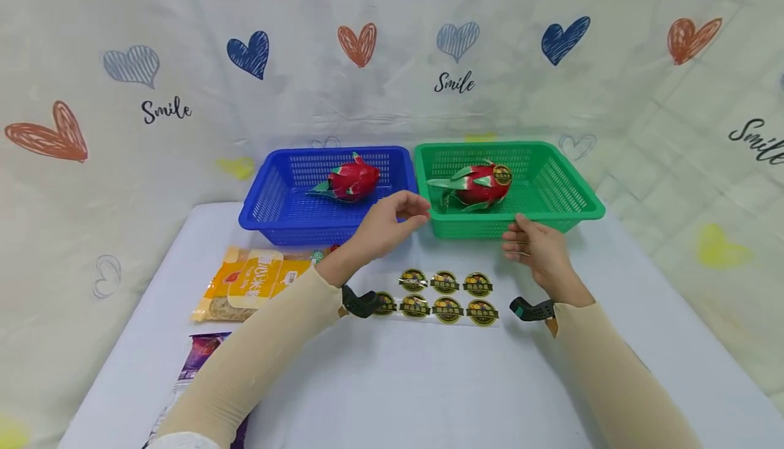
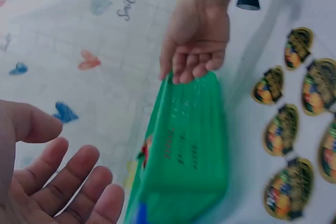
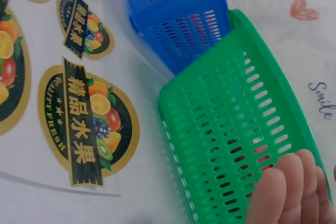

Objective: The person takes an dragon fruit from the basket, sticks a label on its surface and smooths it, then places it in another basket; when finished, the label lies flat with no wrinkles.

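Nearest me on the left, a purple packet [image 1: 197, 359] lies partly under my left sleeve [image 1: 257, 367]. Beyond it is a yellow packet [image 1: 254, 282], and to its right, a clear sheet [image 1: 431, 294] bearing round gold-and-black stickers [image 1: 448, 310]. Farther on, my left hand [image 1: 392, 223] hangs with loosely bent, parted fingers, holding nothing, before the place where the two baskets meet. My right hand [image 1: 539, 252] has relaxed fingers at the near rim of the green basket [image 1: 468, 229]; I cannot quite tell whether they touch it. Inside, toward its left, lies a dragon fruit [image 1: 478, 194] with one round label [image 1: 502, 175]. The blue basket [image 1: 294, 235] on the left holds another red fruit [image 1: 354, 182]. Farthest off hangs a heart-printed backdrop [image 1: 398, 105].
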`<act>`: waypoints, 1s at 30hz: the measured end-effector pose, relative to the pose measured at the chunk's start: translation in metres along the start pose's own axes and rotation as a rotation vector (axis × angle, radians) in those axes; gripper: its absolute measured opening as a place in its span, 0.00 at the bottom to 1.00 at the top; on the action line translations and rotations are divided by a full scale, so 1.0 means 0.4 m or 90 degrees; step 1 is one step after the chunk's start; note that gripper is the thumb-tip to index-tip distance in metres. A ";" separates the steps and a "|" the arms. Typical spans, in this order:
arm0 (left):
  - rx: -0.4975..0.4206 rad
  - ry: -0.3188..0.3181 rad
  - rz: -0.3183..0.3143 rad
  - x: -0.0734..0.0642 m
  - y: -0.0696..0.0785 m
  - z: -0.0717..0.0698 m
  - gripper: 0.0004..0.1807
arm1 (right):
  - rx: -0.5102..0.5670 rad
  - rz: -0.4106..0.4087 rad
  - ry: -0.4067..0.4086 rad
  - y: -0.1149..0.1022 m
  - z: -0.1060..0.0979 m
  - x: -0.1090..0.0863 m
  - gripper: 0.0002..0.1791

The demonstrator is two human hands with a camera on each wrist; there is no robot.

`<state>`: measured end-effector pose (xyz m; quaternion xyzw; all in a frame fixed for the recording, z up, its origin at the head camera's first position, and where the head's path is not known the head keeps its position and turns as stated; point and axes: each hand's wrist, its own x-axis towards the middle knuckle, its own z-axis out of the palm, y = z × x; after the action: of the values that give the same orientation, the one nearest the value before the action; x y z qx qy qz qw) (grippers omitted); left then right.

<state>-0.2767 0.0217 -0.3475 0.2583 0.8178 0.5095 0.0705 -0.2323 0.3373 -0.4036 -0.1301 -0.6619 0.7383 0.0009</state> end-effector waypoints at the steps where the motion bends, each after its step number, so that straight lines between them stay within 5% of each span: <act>1: -0.014 0.001 -0.019 -0.015 -0.015 -0.006 0.13 | -0.030 -0.008 0.008 0.000 0.001 -0.002 0.18; 10: -0.131 0.039 -0.184 -0.110 -0.157 -0.077 0.17 | -0.294 -0.171 0.027 -0.003 0.071 -0.018 0.23; 21: -0.293 0.055 -0.294 -0.128 -0.236 -0.153 0.29 | -0.486 -0.401 -0.018 -0.035 0.223 0.014 0.18; 25: -0.359 0.095 -0.310 -0.132 -0.250 -0.165 0.28 | -0.508 -0.423 -0.046 -0.061 0.278 0.050 0.17; 30: -0.429 0.156 -0.331 -0.138 -0.271 -0.180 0.26 | -0.552 -0.389 -0.101 -0.118 0.359 0.083 0.18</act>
<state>-0.2946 -0.1008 -0.4159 -0.0554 0.6461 0.7398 0.1793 -0.3001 0.2087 -0.3509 0.1365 -0.9117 0.3710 0.1121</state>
